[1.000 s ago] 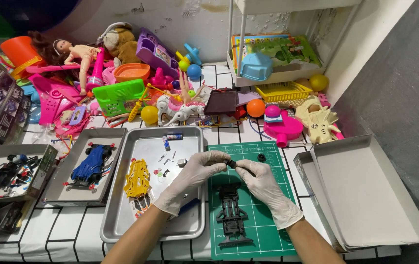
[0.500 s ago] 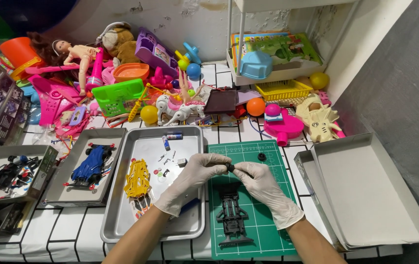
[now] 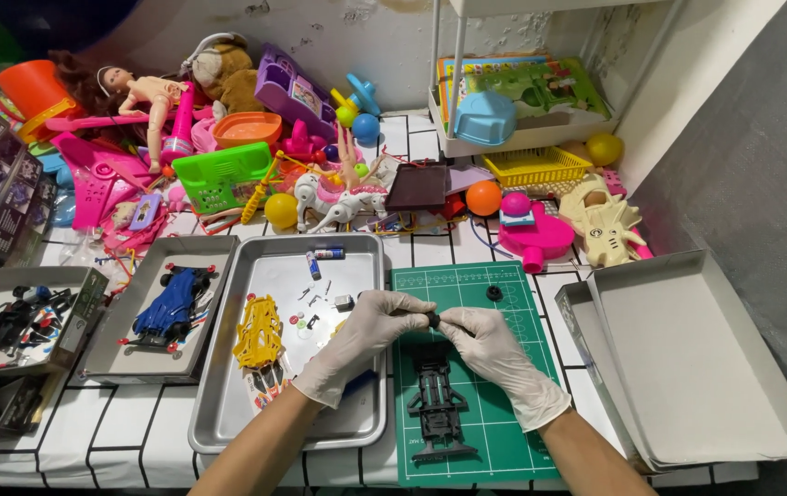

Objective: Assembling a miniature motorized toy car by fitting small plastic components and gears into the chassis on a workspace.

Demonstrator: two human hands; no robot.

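Both my hands wear white gloves and meet over the green cutting mat (image 3: 513,432). My left hand (image 3: 361,342) and my right hand (image 3: 494,354) pinch the same small black part (image 3: 433,320) between their fingertips. Just below them a black toy car chassis (image 3: 435,400) lies flat on the mat. Another small black wheel-like piece (image 3: 494,293) rests near the mat's far edge. To the left, a metal tray (image 3: 228,413) holds a yellow car body (image 3: 258,332), two small batteries (image 3: 322,258) and several tiny parts.
A smaller tray (image 3: 108,358) with a blue toy car (image 3: 171,301) sits left of the metal tray. Open grey boxes (image 3: 687,367) lie at the right. Boxes of parts (image 3: 7,321) stand at the far left. Many colourful toys (image 3: 228,165) crowd the back.
My hands have stayed together over the mat, shifting only slightly while working the small black part. Nothing else has moved.
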